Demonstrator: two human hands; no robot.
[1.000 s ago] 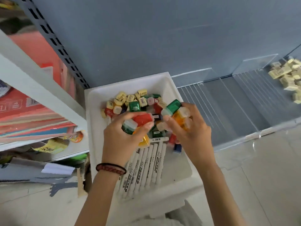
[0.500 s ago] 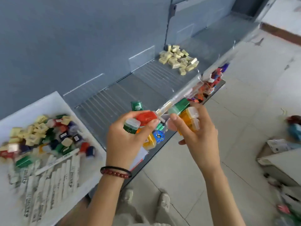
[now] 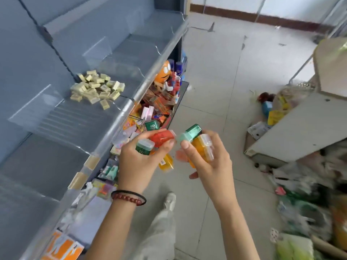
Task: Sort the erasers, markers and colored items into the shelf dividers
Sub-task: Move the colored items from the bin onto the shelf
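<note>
- Pale tiled floor (image 3: 216, 81) runs out to a brown skirting board (image 3: 234, 15) at the far wall.
- Low on the left, bright packets (image 3: 159, 104) lie heaped and jumbled.
- A round orange toy (image 3: 163, 72) with big eyes sits at the heap's far end, blue cans (image 3: 178, 67) just beside it.
- Orange box (image 3: 62, 247) at the bottom left corner.
- White cabinet (image 3: 293, 128) on the right, with bags and litter (image 3: 304, 209) on the floor near it.
- One pale shoe (image 3: 169, 200) on the tiles, a grey trouser leg (image 3: 159, 233) below it.

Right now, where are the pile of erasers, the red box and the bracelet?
pile of erasers (image 3: 97, 89), head view, middle of the heap.
red box (image 3: 161, 137), head view, its red side.
bracelet (image 3: 128, 199), head view, the red beads.
</note>
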